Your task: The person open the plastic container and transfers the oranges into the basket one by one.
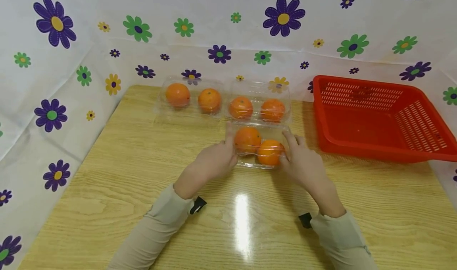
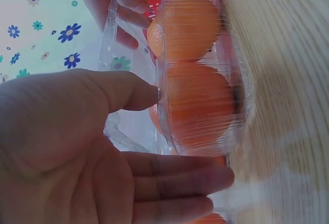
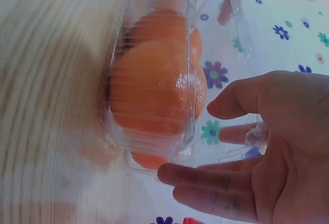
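A clear plastic clamshell box [image 1: 257, 166] stands on the table with two oranges, a left one [image 1: 247, 139] and a right one [image 1: 270, 153]. Its lid [image 2: 109, 36] is raised at the far side. At the box's left end is my left hand [image 1: 216, 159]; in the left wrist view its thumb tip touches the rim and the other visible fingers stretch along the end wall. My right hand [image 1: 305, 164] is at the right end, fingers extended by the lower corner. In the right wrist view its thumb [image 3: 231, 98] stands apart from the box, and one finger reaches beside the lid.
Behind stand two more clear boxes, a left one [image 1: 168, 117] and a right one [image 1: 255, 90], each with two oranges. A red plastic basket [image 1: 371, 149] sits on the right. Flower-print cloth [image 1: 200, 8] hangs behind the wooden table [image 1: 107, 190].
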### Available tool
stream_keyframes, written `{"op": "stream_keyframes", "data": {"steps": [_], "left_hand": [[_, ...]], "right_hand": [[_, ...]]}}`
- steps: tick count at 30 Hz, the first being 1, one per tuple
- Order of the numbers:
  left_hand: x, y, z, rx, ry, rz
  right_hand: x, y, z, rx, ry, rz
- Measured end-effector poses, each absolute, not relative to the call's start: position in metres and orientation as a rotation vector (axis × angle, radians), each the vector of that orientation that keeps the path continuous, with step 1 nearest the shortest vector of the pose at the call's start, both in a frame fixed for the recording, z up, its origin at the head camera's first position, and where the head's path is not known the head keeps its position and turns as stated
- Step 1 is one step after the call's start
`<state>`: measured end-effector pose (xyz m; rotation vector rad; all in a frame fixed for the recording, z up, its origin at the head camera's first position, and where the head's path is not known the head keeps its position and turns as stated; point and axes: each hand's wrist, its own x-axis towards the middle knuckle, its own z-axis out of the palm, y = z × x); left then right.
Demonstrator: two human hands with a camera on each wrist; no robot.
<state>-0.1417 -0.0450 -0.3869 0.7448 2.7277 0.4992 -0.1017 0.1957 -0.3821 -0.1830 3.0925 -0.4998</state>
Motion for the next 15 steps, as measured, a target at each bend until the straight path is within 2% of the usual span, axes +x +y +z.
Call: {"op": "stream_keyframes", "data": {"steps": [8,15], "left_hand": [[-0.153,-0.057,-0.389,0.644,2.480,0.893],[-0.161,-0.060,-0.393,0.640,2.380,0.938]], "right_hand": [[-0.108,0.204,-0.377,-0.217,3.159,-0.666],[-0.116,0.209,-0.376,-0.207,3.176,-0.742]]}}
